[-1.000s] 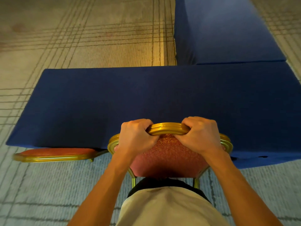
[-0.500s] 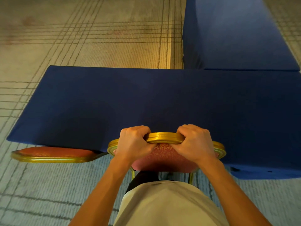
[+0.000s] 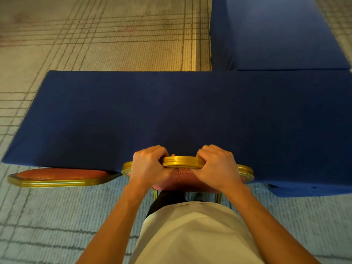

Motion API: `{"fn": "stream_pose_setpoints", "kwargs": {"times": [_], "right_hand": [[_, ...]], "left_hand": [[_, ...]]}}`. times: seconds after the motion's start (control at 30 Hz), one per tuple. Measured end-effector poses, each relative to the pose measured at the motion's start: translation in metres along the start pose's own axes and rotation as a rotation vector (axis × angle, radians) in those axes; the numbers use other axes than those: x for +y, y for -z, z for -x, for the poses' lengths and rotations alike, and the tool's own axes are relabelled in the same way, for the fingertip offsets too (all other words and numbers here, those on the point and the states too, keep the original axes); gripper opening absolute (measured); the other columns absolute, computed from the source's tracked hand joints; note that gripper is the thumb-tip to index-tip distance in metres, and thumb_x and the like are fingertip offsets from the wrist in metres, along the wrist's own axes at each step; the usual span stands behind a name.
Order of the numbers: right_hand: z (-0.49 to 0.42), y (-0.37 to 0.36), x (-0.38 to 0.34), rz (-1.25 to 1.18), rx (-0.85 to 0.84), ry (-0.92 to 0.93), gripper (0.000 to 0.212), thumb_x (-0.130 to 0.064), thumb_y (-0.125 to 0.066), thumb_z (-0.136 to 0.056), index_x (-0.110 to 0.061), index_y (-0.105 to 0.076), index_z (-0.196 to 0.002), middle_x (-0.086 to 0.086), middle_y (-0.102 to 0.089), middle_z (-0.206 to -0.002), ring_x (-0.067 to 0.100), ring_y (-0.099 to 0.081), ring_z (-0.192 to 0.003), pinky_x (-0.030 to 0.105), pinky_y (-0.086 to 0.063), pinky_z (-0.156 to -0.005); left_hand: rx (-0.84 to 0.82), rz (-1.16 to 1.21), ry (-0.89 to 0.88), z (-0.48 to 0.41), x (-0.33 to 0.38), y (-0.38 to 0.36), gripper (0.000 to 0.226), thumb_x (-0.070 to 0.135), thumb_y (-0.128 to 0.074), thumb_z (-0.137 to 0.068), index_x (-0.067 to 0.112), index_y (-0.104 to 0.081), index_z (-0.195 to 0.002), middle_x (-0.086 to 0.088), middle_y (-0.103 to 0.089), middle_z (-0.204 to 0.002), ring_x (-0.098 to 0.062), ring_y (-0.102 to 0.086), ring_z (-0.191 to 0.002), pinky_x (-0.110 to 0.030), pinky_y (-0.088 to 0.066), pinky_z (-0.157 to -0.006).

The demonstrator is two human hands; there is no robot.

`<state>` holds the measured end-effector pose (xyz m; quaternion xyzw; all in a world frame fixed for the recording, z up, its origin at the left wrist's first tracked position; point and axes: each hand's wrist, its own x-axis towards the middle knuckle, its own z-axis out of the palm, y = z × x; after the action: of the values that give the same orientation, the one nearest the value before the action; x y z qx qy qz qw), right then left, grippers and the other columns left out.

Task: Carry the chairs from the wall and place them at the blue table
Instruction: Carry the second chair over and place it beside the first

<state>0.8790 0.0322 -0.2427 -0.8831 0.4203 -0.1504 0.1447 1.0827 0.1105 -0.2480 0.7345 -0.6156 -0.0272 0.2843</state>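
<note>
The chair (image 3: pixel 181 162) is sitting with its back at the near edge of the table (image 3: pixel 171 115), beside a second chair (image 3: pixel 57 177). My left hand (image 3: pixel 147 165) and right hand (image 3: pixel 217 166) are both gripping its top rail, fingers curled round it. I am probably finishing the placing: next, squaring it up and letting go.

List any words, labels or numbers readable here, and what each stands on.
None readable. The blue cloth-covered table, the gold-framed red padded chair gripped by the left hand and right hand, the second gold-framed red chair beside it and the lined carpet carry no text.
</note>
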Motion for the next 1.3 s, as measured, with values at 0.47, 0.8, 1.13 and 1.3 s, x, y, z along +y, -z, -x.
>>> {"fn": "stream_pose_setpoints", "kwargs": {"times": [0.47,0.8,1.13,1.3], "right_hand": [[0.012,-0.004,-0.012,0.081,-0.079,-0.037,0.034,-0.061,-0.059,-0.080,-0.029,-0.055,-0.069,-0.013,-0.042,-0.072,0.009,-0.041,-0.068,0.024,-0.022,-0.053],[0.064,-0.014,-0.027,0.057,-0.141,-0.063,0.034,-0.062,-0.056,-0.081,-0.030,-0.051,-0.069,-0.012,-0.046,-0.075,0.010,-0.045,-0.072,0.028,-0.032,-0.055],[0.166,-0.030,-0.055,0.048,-0.376,-0.137,0.044,-0.060,-0.064,-0.084,-0.042,-0.064,-0.124,-0.018,-0.068,-0.118,0.011,-0.059,-0.114,0.032,-0.045,-0.083],[0.228,-0.048,-0.072,0.046,-0.443,-0.127,0.042,-0.065,-0.057,-0.089,-0.046,-0.062,-0.127,-0.020,-0.069,-0.119,0.010,-0.065,-0.108,0.033,-0.049,-0.080]], "left_hand": [[0.129,-0.102,-0.072,0.020,-0.011,-0.010,0.035,0.040,-0.073,-0.084,0.021,-0.057,-0.060,0.008,-0.050,-0.056,-0.012,-0.044,-0.046,-0.026,-0.031,-0.046],[-0.032,-0.081,-0.061,0.073,-0.009,-0.004,0.029,0.048,-0.068,-0.082,0.025,-0.060,-0.065,0.010,-0.055,-0.063,-0.012,-0.050,-0.056,-0.027,-0.034,-0.051],[-0.494,-0.070,0.025,0.174,0.009,0.012,0.043,0.074,-0.064,-0.074,0.039,-0.068,-0.099,0.017,-0.071,-0.097,-0.012,-0.066,-0.093,-0.033,-0.043,-0.067],[-0.622,-0.090,0.009,0.237,0.013,0.012,0.047,0.076,-0.059,-0.084,0.045,-0.065,-0.118,0.018,-0.073,-0.106,-0.014,-0.069,-0.098,-0.032,-0.045,-0.072]]}}
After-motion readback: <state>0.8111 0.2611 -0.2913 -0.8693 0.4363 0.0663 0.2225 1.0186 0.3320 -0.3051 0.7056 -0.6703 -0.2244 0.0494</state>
